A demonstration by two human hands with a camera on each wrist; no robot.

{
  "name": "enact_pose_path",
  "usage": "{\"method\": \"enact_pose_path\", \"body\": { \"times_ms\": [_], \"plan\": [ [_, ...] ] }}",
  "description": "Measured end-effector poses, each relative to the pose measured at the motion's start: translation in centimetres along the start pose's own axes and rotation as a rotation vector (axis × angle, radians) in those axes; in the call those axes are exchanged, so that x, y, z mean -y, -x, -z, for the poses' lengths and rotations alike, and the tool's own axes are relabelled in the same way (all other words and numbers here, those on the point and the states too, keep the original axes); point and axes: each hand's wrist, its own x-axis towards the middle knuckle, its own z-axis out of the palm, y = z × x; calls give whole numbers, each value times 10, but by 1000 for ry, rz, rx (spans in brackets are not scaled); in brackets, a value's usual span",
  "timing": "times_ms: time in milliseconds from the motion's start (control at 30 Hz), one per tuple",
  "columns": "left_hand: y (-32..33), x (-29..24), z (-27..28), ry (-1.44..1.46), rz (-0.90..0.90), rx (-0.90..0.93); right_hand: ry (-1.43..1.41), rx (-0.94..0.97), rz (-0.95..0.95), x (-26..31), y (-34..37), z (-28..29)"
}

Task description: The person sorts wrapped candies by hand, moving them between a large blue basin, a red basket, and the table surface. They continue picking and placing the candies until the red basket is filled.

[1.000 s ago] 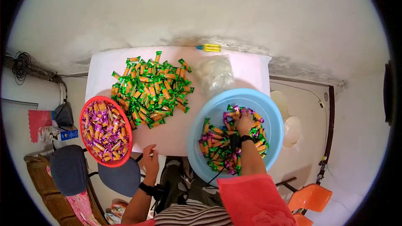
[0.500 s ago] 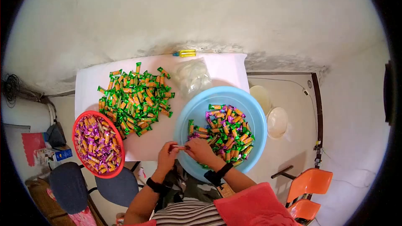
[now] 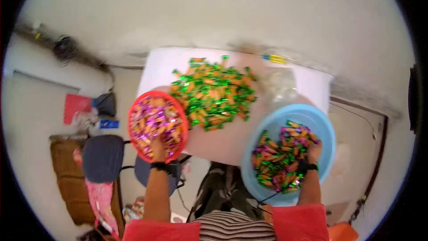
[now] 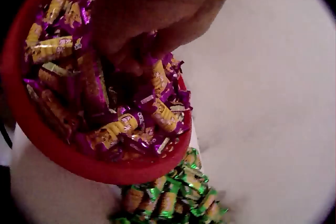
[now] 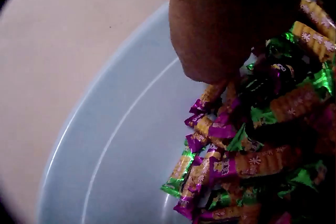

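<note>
My left hand (image 3: 158,148) reaches down into the red basin (image 3: 184,120), which is full of purple-wrapped snacks (image 4: 113,132). In the left wrist view the fingers of the left hand (image 4: 152,19) point down among the wrappers; their tips are dark, so a grip cannot be made out. The right hand (image 3: 314,151) is inside the blue basin (image 3: 329,129), at the right side of a mix of green and purple packets (image 3: 281,156). In the right wrist view the right hand (image 5: 215,29) covers some packets, and its fingers are hidden.
A heap of green-wrapped snacks (image 3: 214,93) lies on the white table (image 3: 214,147) between the basins. Behind the blue basin are a clear plastic bag (image 3: 281,85) and a yellow bottle (image 3: 277,59). Dark chairs (image 3: 103,158) stand at the left.
The hands were together at the blue basin's near left edge with a small packet between them. They have parted, the left into the red basin, the right into the blue one. The head view has shifted.
</note>
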Motion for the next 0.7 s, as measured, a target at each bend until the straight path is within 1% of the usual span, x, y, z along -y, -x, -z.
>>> {"method": "enact_pose_path", "body": {
  "times_ms": [33, 67, 100, 133, 167, 200, 267, 300, 333, 367, 400, 433, 467, 500, 533, 567, 600, 633, 667, 700],
  "plan": [
    [-1, -12, -19, 346, 211, -82, 306, -101, 68, -25, -9, -4],
    [14, -49, -29, 350, 267, -183, 422, -125, 45, -70, -24, -6],
    [16, -44, -28, 316, 224, -166, 503, -133, 75, -89, -28, -7],
    [16, -32, -27, 282, 184, -144, 497, -125, 76, -87, -30, -11],
    [19, -19, -26, 340, 128, -110, 534, -108, 57, -86, -30, -11],
    [24, -15, -24, 336, 128, -110, 576, -93, 36, -85, -29, -7],
    [42, -3, -31, 273, -130, -166, 283, 17, -66, -24, -13, 0],
    [38, 22, -19, 189, -33, -103, 392, -54, 14, -53, -21, -3],
    [63, -13, -25, 404, 44, -54, 506, -126, 91, -88, -30, -7],
    [65, -9, -30, 383, -48, -37, 547, -131, 91, -95, -31, -2],
    [61, 19, -24, 233, 33, -124, 584, -132, 90, -87, -27, -6],
    [77, 3, -43, 180, -72, -135, 585, -160, 18, -72, -21, -5],
    [98, -28, -61, 127, -184, -152, 577, -185, -51, -57, -13, -4],
    [116, -51, -77, 136, -176, -134, 550, -171, -1, -50, -7, -2],
    [136, -71, -92, 17, -141, 25, 520, -155, 52, -46, -4, 4],
    [152, -82, -106, -104, -110, 181, 468, -211, 181, -63, -3, 0],
    [163, -73, -119, -87, -196, 325, 342, -160, 171, -50, 8, 1],
    [176, -66, -133, -68, -284, 467, 299, -59, 244, -35, 19, 4],
    [196, -85, -150, -118, -249, 556, 256, 43, 316, -21, 32, 4],
    [213, -104, -159, 36, -138, 693, 173, 161, 273, -10, 47, 0]
  ]
}}
